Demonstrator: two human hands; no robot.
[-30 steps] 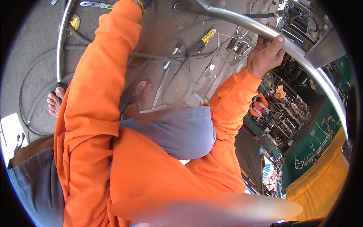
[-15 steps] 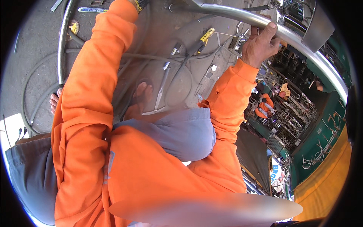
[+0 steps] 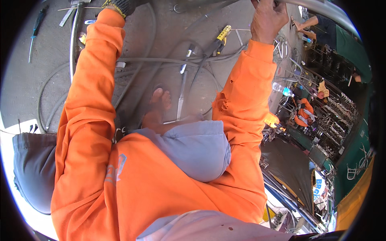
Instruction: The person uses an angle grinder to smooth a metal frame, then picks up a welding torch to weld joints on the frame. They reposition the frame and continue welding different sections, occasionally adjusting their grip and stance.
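Note:
My left hand (image 3: 120, 5), in a dark knitted glove with a yellow-edged cuff, reaches to the top edge; its fingers are dark and cut off there, so its hold is hidden. Near the top right, my bare right hand (image 3: 268, 19) has its fingers curled at a shiny bent metal tube (image 3: 321, 9), which runs off past the upper edge. Below and left of that hand, a yellow welding electrode holder (image 3: 222, 39) lies on the ground with a thin rod in its jaws. A straight metal tube (image 3: 73, 44) passes beside my left forearm.
Grey cables (image 3: 161, 60) loop across the concrete ground. A screwdriver (image 3: 37, 25) lies far left; a metal square (image 3: 180, 98) lies by my bare foot (image 3: 161, 98). At right are a plastic bottle (image 3: 282, 89), another person in orange (image 3: 304, 112), bare legs (image 3: 307, 25) and racks of metal parts.
The view has shifted. The bent tube and my right hand now sit higher in the picture, and the right fingers are more curled. My left arm appears further left.

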